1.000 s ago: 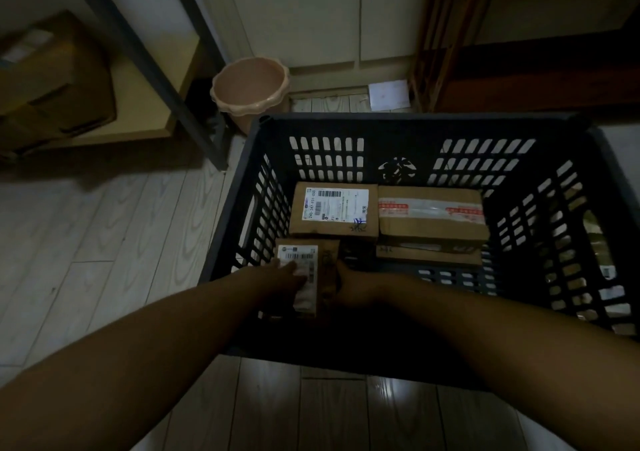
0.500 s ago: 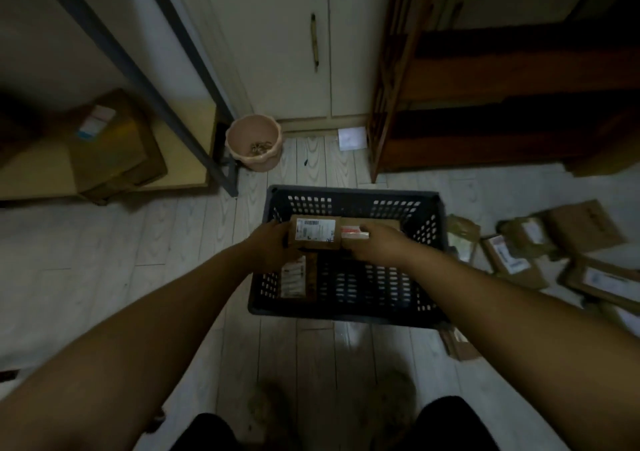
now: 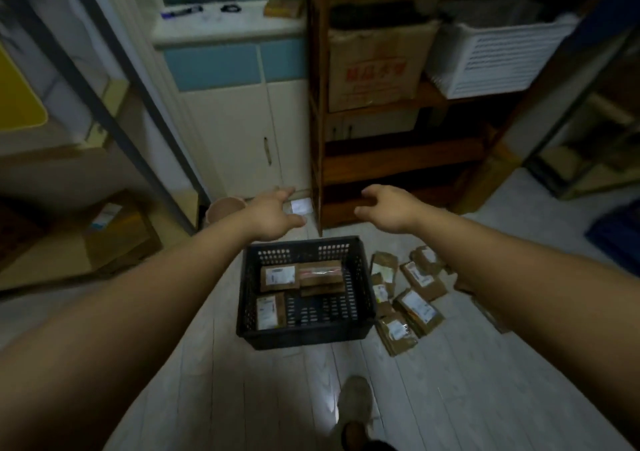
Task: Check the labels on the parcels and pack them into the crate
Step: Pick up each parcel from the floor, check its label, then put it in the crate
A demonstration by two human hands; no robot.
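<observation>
A black slatted crate (image 3: 363, 298) stands on the pale floor below me. Inside lie a small brown parcel (image 3: 270, 311) at the near left, a labelled parcel (image 3: 279, 276) at the far left and a red-taped parcel (image 3: 320, 273) on another at the far right. Several brown labelled parcels (image 3: 415, 307) lie loose on the floor just right of the crate. My left hand (image 3: 273, 215) and my right hand (image 3: 388, 210) hover high above the crate's far edge, fingers spread, both holding nothing.
A dark wooden shelf unit (image 3: 398, 159) with a cardboard box (image 3: 374, 66) and a white basket (image 3: 491, 59) stands behind the crate. A cream cabinet (image 3: 249, 139) and a pink bin (image 3: 223, 208) are at the back left. My shoe (image 3: 355, 404) is near the bottom edge.
My hands let go of the parcels in the crate and rose well above it, now empty. The view pulled back and up from the crate.
</observation>
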